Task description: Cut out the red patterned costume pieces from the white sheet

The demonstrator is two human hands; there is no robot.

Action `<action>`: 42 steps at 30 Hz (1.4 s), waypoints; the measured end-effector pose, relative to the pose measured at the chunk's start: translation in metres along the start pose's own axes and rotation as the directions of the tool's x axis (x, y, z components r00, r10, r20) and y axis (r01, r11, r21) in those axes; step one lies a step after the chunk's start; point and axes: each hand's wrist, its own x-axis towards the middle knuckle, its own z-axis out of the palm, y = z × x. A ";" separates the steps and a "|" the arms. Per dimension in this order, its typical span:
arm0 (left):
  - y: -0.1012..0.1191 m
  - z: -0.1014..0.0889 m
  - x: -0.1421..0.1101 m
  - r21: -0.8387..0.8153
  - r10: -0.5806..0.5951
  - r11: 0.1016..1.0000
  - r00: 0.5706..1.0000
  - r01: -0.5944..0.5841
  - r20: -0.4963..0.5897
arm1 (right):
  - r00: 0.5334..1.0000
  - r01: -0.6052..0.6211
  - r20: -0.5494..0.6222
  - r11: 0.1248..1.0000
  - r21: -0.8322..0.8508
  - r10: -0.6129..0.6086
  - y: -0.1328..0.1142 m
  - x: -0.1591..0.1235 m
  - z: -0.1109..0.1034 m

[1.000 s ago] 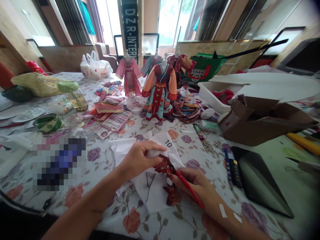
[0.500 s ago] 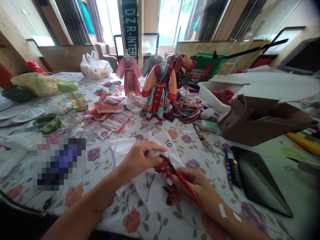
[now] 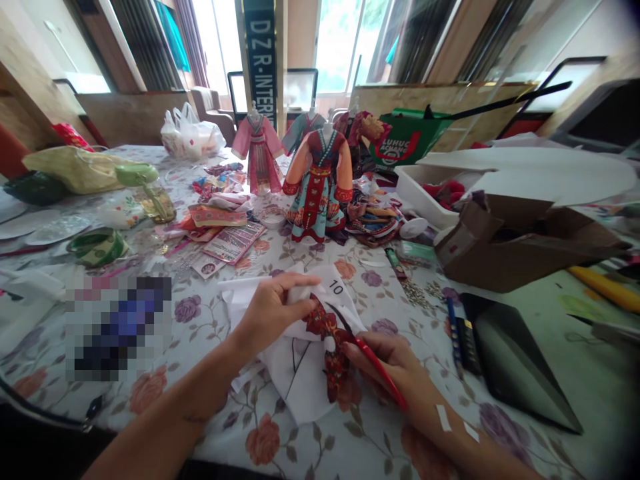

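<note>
My left hand (image 3: 273, 303) pinches the upper end of a red patterned fabric piece (image 3: 320, 320) between thumb and fingers, over white cloth. In my right hand (image 3: 385, 357) is a pair of red-handled scissors (image 3: 375, 363). Their dark curved blade tip points up and left, just beside the fabric and apart from its edge. Part of the red fabric hangs down near my right fingertips, with a small white spot on it. Beneath both hands lies a white cloth sheet (image 3: 300, 380) printed with the number 10 and some dark lines.
Small dressed figures, one in an orange-sleeved gown (image 3: 320, 180), stand behind the hands among fabric scraps (image 3: 375, 217). To the right are a cardboard box (image 3: 515, 253), a dark tablet (image 3: 515, 367) and a blue pencil (image 3: 455, 340). A green tape roll (image 3: 97, 245) lies left.
The scissors' blade has come away from the fabric to its right. The red fabric has shifted slightly left and up, and now shows more of its surface.
</note>
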 end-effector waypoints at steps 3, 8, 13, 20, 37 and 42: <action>-0.001 0.000 0.001 -0.199 -0.107 0.974 0.994 0.105 0.000 | 0.980 0.063 -0.189 0.998 0.030 -0.056 0.005 0.003 -0.004; 0.004 0.005 -0.003 -0.222 -0.032 0.968 0.932 0.119 0.361 | 0.917 0.302 -0.282 0.953 0.036 -0.281 0.002 0.005 -0.011; 0.009 0.012 -0.012 -0.188 0.107 0.982 0.838 -0.005 0.535 | 0.915 0.354 -0.191 0.934 -0.044 -0.355 0.003 0.007 -0.009; -0.003 0.014 -0.014 -0.009 0.013 1.000 0.821 -0.010 0.570 | 0.900 0.328 -0.281 0.942 -0.067 -0.333 0.011 0.010 -0.009; -0.017 -0.026 0.023 0.287 0.281 0.943 0.865 -0.168 -0.416 | 0.879 0.288 -0.440 0.941 0.177 -0.186 0.002 0.015 -0.011; -0.011 -0.019 0.016 0.403 0.150 0.915 0.927 0.002 -0.345 | 0.811 0.359 -0.540 0.920 0.159 -0.224 0.002 0.017 -0.017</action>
